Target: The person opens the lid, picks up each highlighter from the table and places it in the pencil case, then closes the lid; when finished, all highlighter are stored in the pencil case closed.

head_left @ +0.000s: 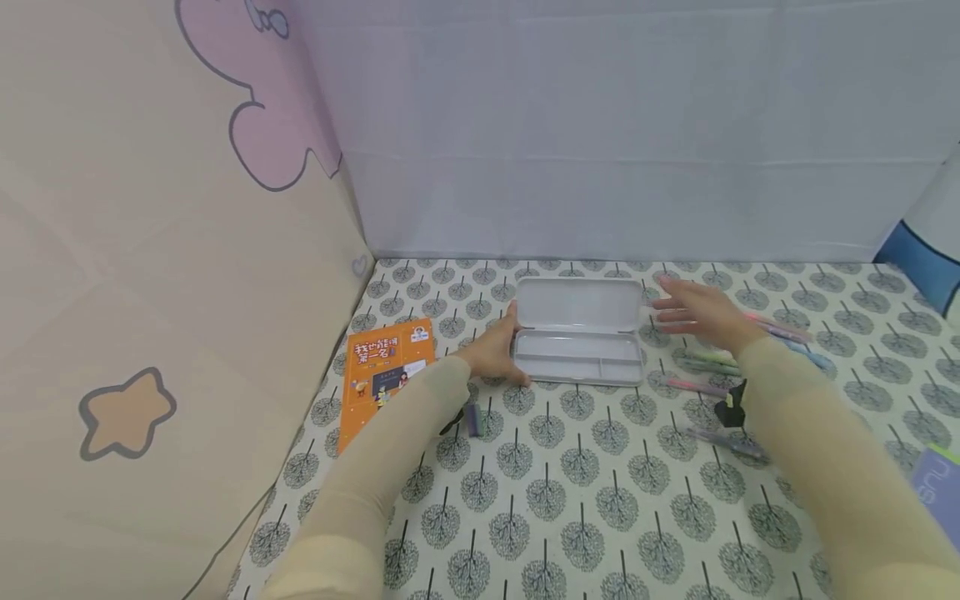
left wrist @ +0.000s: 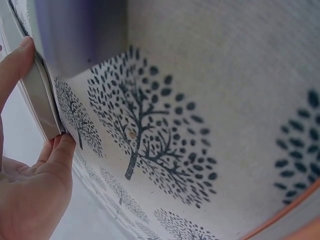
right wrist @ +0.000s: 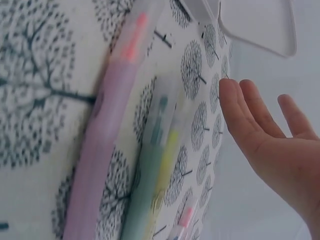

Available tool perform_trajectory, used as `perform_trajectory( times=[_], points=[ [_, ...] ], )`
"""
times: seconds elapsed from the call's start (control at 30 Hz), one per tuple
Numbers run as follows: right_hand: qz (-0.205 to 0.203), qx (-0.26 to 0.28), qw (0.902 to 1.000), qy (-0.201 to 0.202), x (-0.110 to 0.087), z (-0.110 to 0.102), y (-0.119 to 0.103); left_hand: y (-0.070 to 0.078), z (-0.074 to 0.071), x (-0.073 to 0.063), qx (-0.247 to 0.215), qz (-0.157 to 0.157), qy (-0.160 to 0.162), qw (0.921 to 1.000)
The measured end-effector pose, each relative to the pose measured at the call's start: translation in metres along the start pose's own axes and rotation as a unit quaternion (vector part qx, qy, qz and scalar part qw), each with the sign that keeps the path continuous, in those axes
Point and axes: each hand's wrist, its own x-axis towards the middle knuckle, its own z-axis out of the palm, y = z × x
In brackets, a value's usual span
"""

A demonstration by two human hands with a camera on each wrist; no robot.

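White case (right wrist: 257, 22) cut off by the right wrist view's top edge, pens (right wrist: 102, 135) blurred

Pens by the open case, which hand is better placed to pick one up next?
Probably the right hand: it holds nothing, its fingers are extended, and it is near the pens. The left hand grips the case at its opposite end.

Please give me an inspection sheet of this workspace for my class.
Surface: pale tree-print cloth.
Job's things: open white case; pens to its right.
Clutter: orange booklet, left; purple box, right edge; small purplish object by left wrist.
Hands: left hand holds the case's left end; right hand, fingers extended, is off its right end.
Cables: thin dark line, lower left; cannot tell if cable.
Surroundings: pale backdrop; cartoon-printed panel, left.
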Motion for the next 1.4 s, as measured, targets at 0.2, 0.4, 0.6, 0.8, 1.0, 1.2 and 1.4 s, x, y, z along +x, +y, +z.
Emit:
perform_trajectory(
  times=[0.2,0.4,0.6,0.8,1.0,1.2,1.4],
  points=[
    [-0.02,-0.018,0.9993,-0.027,-0.011,-0.016,0.003,0.001,-0.003,-0.002,0.0,0.0,-0.002,1.0],
    [-0.039,-0.036,0.9986,-0.008,-0.018,-0.029,0.009,-0.002,-0.003,-0.002,-0.006,-0.003,0.001,1.0],
    [-0.043,-0.052,0.9975,0.019,-0.027,-0.044,0.016,-0.003,-0.003,-0.002,-0.002,-0.001,0.002,1.0],
    [-0.02,-0.104,0.994,0.029,-0.038,-0.061,0.018,-0.002,-0.003,-0.002,-0.004,-0.002,-0.001,1.0],
    [0.0,-0.14,0.989,0.047,-0.046,-0.074,0.022,-0.004,-0.002,-0.001,-0.005,-0.001,-0.006,1.0],
    [0.012,-0.171,0.9816,0.085,-0.051,-0.081,0.025,-0.004,-0.001,-0.001,-0.007,-0.004,-0.009,0.9999],
    [0.009,-0.229,0.9634,0.139,-0.055,-0.083,0.035,-0.003,-0.001,-0.001,0.0,-0.005,-0.009,1.0]
  ],
)
